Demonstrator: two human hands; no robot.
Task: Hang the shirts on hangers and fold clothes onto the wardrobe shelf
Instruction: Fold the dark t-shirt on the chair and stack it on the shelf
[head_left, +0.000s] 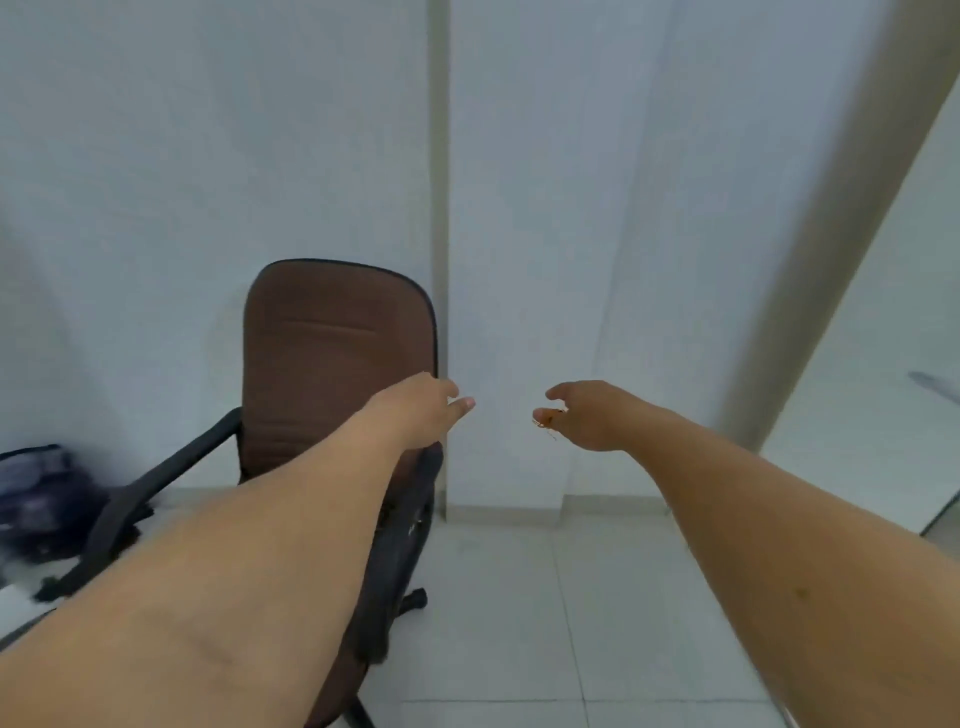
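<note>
Both arms stretch toward the closed white wardrobe doors (519, 260) right of the brown chair (332, 353), left hand (421, 410) and right hand (587, 415) loosely curled, grasping nothing, likely to open them; no shirts visible.

No text, label, brand, number or sign can be read anywhere; nothing legible is found on any surface near either hand

We reach both arms forward, left hand (423, 408) and right hand (587, 413) loosely curled, near each other. A brown office chair (332, 353) stands at ten o'clock against white panels (519, 208).
</note>
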